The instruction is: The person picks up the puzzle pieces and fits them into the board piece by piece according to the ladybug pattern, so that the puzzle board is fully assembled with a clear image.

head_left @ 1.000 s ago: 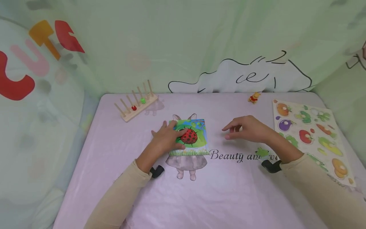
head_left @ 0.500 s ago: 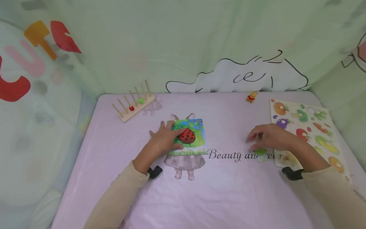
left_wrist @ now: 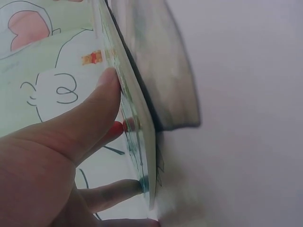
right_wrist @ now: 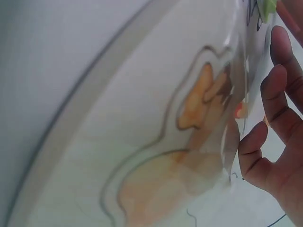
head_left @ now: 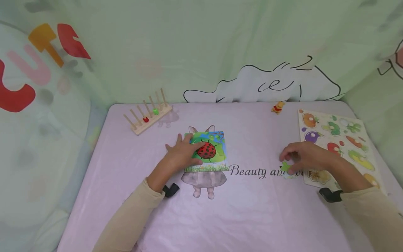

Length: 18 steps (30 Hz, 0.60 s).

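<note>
My left hand [head_left: 182, 152] lies with spread fingers on the ladybug puzzle [head_left: 220, 150], a square board in green and blue. In the left wrist view, the thumb [left_wrist: 102, 97] presses along the face of the board [left_wrist: 142, 142]. To the right, my right hand [head_left: 306, 157] has its thumb and index finger at a small green and pale puzzle piece [head_left: 284, 167], apparently pinching it; the hand partly covers it. At the top of the right wrist view, a green bit of the piece [right_wrist: 269, 6] shows by a fingertip, the other fingers loosely bent.
A board of fruit and vegetable shapes [head_left: 343, 140] lies at the right, under the right forearm. A wooden peg stand [head_left: 152, 119] with red and green beads is at back left. A small bear figure [head_left: 277, 107] sits near the back edge.
My right hand has moved right and toward me, from beside the ladybug puzzle to the small green piece. The left hand has stayed on the puzzle.
</note>
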{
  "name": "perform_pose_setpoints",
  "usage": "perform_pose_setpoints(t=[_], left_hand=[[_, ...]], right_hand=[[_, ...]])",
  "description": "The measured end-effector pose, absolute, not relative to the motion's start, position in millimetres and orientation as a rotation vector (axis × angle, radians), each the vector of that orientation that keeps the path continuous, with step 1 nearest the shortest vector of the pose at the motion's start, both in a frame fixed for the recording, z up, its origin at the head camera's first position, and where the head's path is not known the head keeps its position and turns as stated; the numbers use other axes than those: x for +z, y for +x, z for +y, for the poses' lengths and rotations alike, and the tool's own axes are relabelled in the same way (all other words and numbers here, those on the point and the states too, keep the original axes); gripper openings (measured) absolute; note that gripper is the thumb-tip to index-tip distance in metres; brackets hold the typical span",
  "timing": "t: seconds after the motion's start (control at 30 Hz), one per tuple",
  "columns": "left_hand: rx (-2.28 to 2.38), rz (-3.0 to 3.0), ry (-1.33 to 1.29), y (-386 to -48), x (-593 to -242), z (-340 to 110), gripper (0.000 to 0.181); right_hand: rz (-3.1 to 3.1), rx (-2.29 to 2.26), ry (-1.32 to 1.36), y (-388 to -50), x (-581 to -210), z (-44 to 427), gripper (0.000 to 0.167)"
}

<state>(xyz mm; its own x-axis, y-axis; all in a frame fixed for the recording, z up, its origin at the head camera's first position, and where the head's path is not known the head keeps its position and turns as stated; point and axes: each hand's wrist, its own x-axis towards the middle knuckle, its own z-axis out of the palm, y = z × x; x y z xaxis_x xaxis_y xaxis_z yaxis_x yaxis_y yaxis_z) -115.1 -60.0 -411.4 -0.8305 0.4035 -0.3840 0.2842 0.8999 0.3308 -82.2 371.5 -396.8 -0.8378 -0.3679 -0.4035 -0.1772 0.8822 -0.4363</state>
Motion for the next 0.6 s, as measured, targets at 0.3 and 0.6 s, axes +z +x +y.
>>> perform_pose_setpoints(t=[0.3,0.6], left_hand=[[0.385,2.616,0.514,-114.0,-409.9,-60.0,0.073],[0.378,2.623,0.507,-114.6,-413.2,-59.7,0.074]], right_hand=[[2.543,-0.538,-0.41,-83.7,-401.1,376.1,0.036],[2.524,-0.539,-0.396,-86.2,-401.8,375.5,0.039]])
